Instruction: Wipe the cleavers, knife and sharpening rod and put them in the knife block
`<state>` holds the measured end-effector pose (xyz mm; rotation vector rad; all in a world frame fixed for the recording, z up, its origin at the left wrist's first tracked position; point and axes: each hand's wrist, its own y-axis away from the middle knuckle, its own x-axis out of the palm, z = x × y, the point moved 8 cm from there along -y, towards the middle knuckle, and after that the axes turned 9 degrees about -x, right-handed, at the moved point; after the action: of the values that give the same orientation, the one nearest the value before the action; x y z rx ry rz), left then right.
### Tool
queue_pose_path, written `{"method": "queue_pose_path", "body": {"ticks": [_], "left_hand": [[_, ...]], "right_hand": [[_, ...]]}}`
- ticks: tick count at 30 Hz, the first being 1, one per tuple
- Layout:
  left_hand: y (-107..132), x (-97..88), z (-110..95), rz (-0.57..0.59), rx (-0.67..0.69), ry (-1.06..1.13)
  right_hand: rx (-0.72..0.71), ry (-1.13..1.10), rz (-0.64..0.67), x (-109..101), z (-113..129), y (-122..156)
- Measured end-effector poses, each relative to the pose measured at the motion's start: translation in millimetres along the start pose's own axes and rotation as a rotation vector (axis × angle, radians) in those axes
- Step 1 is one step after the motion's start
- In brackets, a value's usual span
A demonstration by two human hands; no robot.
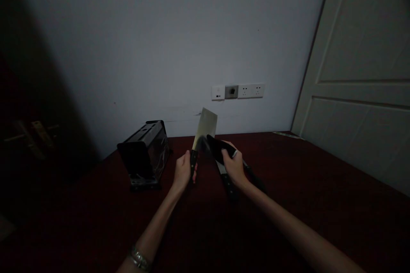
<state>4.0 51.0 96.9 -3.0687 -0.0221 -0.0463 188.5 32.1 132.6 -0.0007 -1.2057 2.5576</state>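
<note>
My left hand (183, 169) is closed around the black riveted handle of a cleaver (208, 123). The broad blade points up and away from me, tilted slightly right. My right hand (233, 165) grips a dark, flat black item (216, 146) with a small white patch at one edge; it could be a cloth, but the dim light hides its kind. Its left end is close to the lower blade, blurred, and I cannot tell whether they touch. Beneath my right hand lies a knife (229, 185), handle toward me, and another dark handle (256, 179) shows to its right.
A black knife block (156, 151) with slots on top and clear-looking sides stands left on the dark red table (198, 230). Behind it rises a pale wall with sockets (251, 91). A panelled door (361, 72) borders the right. A thin strip (288, 135) lies at the back edge.
</note>
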Motion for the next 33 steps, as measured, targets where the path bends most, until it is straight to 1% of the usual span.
{"method": "queue_pose_path", "body": {"ticks": [1,2,4,7,8,10,12,15,19,22,29,33], "left_hand": [[0,-0.5,1,-0.009,-0.001,-0.005],[0,-0.6,1,-0.017,0.001,-0.012],[1,0.6,1,-0.022,0.011,-0.026],[3,4.7,-1,-0.011,0.032,-0.048],[4,6.0,-2,-0.008,0.038,-0.057],[5,7.0,-3,-0.014,0.051,-0.077],[7,6.6,-4,-0.026,0.061,-0.09],[8,7.1,-6,-0.026,0.076,-0.089],[11,9.8,-8,-0.03,0.094,-0.088],[13,11.9,-7,-0.033,0.08,-0.077],[15,15.4,-3,-0.02,0.047,-0.072],[16,16.6,-3,-0.014,0.052,-0.069]], "right_hand": [[0.025,-0.02,-0.035,1,3,-1],[0.017,-0.022,-0.01,5,8,-2],[-0.072,0.017,0.157,22,22,-3],[-0.292,0.072,0.431,47,40,8],[-0.359,0.084,0.489,53,43,13],[-0.441,0.112,0.541,60,44,19],[-0.446,0.139,0.54,62,41,20],[-0.418,0.143,0.513,60,39,16],[-0.43,0.16,0.485,55,42,11],[-0.435,0.192,0.468,52,43,10],[-0.453,0.24,0.492,50,45,10],[-0.444,0.264,0.491,47,45,8]]}}
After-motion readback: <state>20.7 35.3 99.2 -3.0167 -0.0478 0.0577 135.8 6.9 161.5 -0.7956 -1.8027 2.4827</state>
